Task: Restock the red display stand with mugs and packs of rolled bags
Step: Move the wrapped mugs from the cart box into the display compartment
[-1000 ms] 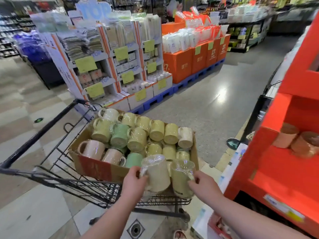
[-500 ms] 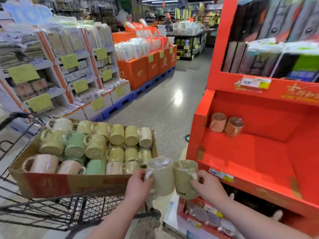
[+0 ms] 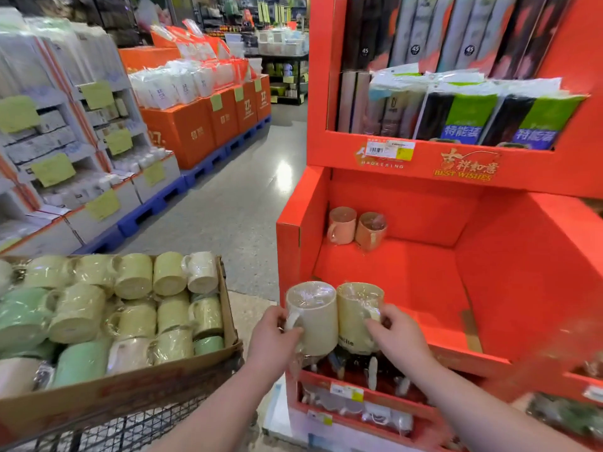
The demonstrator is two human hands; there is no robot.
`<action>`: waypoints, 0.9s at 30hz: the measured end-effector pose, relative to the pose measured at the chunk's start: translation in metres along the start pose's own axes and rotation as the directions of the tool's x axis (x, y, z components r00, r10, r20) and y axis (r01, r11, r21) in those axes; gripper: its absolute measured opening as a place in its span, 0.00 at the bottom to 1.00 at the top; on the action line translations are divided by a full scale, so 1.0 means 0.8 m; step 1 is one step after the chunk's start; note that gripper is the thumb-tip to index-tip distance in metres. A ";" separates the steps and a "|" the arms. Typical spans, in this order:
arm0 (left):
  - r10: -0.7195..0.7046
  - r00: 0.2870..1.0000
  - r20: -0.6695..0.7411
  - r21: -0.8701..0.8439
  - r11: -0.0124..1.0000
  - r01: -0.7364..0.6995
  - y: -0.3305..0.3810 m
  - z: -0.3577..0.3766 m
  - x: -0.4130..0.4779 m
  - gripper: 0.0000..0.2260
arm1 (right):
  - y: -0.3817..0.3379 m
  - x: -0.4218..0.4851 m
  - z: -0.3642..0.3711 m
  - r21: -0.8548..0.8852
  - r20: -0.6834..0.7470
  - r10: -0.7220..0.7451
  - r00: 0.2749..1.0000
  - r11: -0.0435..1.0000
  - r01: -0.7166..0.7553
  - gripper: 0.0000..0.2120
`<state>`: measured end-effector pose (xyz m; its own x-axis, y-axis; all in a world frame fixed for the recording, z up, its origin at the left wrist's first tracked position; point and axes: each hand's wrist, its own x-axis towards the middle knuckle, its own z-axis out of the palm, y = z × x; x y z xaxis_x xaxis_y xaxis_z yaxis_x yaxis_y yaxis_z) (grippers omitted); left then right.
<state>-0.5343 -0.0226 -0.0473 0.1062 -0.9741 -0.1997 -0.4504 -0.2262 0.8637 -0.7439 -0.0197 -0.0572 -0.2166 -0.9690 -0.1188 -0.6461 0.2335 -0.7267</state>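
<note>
My left hand [image 3: 272,340] grips the handle of a cream mug [image 3: 315,318] wrapped in plastic. My right hand [image 3: 396,337] holds a second, yellowish wrapped mug [image 3: 355,313] beside it. Both mugs hover at the front left edge of the red display stand's [image 3: 489,282] middle shelf. Two pinkish mugs [image 3: 355,227] stand at that shelf's back left corner. Packs of rolled bags [image 3: 483,115] fill the shelf above. A cardboard box [image 3: 137,389] with several wrapped mugs sits in the cart at my left.
The wire shopping cart [image 3: 124,432] carries the box at lower left. A lower stand shelf [image 3: 359,396] holds other goods. White shelving displays [image 3: 65,151] and orange boxes [image 3: 202,125] on blue pallets line the aisle's left side, with grey floor [image 3: 235,203] between.
My view has swung right from the cart to the stand. Both hands carried the two mugs from over the box to the stand's middle shelf edge.
</note>
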 end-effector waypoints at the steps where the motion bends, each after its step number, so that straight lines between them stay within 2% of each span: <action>1: 0.007 1.000 0.009 0.003 1.000 -0.007 0.008 0.008 0.005 0.05 | 0.004 0.009 -0.007 0.007 -0.018 -0.001 1.000 1.000 0.001 0.06; 5: 0.026 0.999 0.031 0.018 0.999 -0.026 0.035 0.036 0.029 0.05 | 0.018 0.048 -0.031 0.025 -0.073 0.017 0.997 1.000 -0.015 0.14; 10: 0.019 0.999 0.030 0.017 1.000 -0.019 0.064 0.069 0.057 0.05 | 0.039 0.105 -0.056 0.008 -0.074 0.061 0.995 0.998 -0.060 0.10; 19: 0.004 1.000 -0.019 0.081 0.997 -0.003 0.081 0.121 0.116 0.07 | 0.084 0.218 -0.078 -0.029 -0.093 0.249 0.964 0.967 -0.253 0.16; 25: -0.031 0.999 -0.043 0.088 0.996 0.034 0.075 0.147 0.153 0.07 | 0.110 0.295 -0.072 -0.028 -0.084 0.295 0.952 0.954 -0.298 0.10; 27: -0.053 0.997 -0.053 0.072 0.996 0.056 0.073 0.155 0.164 0.07 | 0.120 0.320 -0.066 -0.020 -0.076 0.312 0.947 0.949 -0.314 0.13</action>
<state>-0.6563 -0.1639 -0.0805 0.1766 -0.9593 -0.2202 -0.5061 -0.2804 0.8157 -0.8999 -0.2409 -0.1220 -0.4619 -0.8389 -0.2879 -0.5598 0.5275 -0.6391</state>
